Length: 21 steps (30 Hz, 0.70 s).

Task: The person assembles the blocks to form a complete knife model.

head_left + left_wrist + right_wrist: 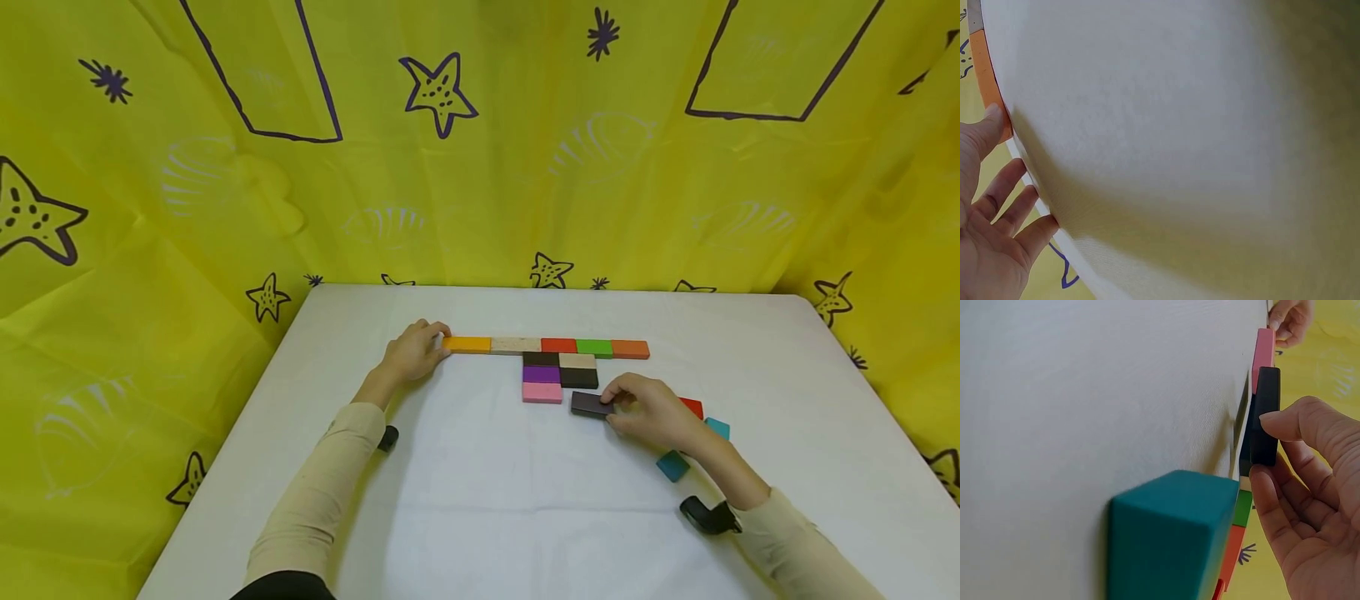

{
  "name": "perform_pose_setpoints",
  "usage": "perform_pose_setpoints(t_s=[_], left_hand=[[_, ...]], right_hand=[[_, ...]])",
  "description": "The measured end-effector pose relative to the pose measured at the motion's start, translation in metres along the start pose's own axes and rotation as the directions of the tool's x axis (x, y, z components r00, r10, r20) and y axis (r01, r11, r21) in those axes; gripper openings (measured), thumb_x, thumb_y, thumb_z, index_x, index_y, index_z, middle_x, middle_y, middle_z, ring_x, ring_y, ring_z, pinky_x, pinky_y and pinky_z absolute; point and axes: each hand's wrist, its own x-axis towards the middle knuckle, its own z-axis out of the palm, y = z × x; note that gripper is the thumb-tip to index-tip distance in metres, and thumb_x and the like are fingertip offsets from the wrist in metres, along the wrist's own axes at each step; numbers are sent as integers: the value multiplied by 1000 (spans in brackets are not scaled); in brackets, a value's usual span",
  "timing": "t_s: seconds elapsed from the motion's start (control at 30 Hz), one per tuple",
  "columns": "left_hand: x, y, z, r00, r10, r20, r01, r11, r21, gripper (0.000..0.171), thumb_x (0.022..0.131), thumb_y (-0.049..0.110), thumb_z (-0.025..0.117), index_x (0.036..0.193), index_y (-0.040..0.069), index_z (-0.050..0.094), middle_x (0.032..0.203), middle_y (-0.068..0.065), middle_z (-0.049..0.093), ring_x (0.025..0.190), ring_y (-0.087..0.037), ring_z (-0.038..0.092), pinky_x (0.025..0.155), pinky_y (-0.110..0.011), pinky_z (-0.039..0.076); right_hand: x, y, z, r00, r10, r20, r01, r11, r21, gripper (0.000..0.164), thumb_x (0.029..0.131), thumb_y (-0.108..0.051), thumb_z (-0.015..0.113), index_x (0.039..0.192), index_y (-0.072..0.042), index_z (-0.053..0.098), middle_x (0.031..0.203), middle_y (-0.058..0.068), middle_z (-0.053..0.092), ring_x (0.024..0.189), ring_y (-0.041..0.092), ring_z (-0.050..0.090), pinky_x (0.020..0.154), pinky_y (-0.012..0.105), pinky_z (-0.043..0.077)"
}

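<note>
A row of coloured wooden blocks runs across the table. At its left end lies a yellow-orange block [468,344], and my left hand [414,352] holds its outer end, thumb on the near side; the index fingertip is hidden in the left wrist view. Below the row sits a cluster of black, beige, purple and pink blocks [542,392]. My right hand [648,410] pinches a dark grey block [588,405] between thumb and fingers. In the right wrist view this dark block [1266,415] is held just off the table, near the pink block [1264,353].
Beside and beneath the right forearm lie a red block [692,407], a light blue block [717,428] and a teal block [672,466]. A white cloth covers the table [480,533]. Yellow patterned sheeting [480,183] stands behind and along both sides.
</note>
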Motion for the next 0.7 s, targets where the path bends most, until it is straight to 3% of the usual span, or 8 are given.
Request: perform_pose_setpoints(t_s=[0.2, 0.53, 0.7], left_hand=[[1, 0, 0, 1000, -14, 21, 14, 1000, -3, 28, 102, 30, 65, 129, 21, 59, 108, -9, 56, 95, -25, 53, 78, -47, 49], [1, 2, -1, 1000, -17, 26, 17, 1000, 9, 27, 103, 31, 64, 128, 22, 59, 107, -8, 55, 93, -25, 53, 76, -46, 49], [0, 3, -2, 999, -23, 28, 22, 1000, 7, 28, 103, 31, 64, 129, 21, 59, 108, -8, 56, 95, -25, 53, 78, -48, 49]], right_hand=[[7, 2, 3, 1000, -18, 18, 18, 1000, 13, 23, 83, -1, 81, 102, -6, 69, 102, 2, 68, 93, 20, 59, 82, 30, 54], [16, 2, 4, 998, 22, 65, -21, 1000, -3, 21, 85, -3, 80, 102, -6, 68, 101, 3, 67, 93, 20, 59, 84, 30, 54], [18, 3, 4, 998, 36, 44, -35, 999, -26, 20, 85, -3, 80, 101, -5, 68, 100, 4, 66, 92, 21, 59, 83, 31, 54]])
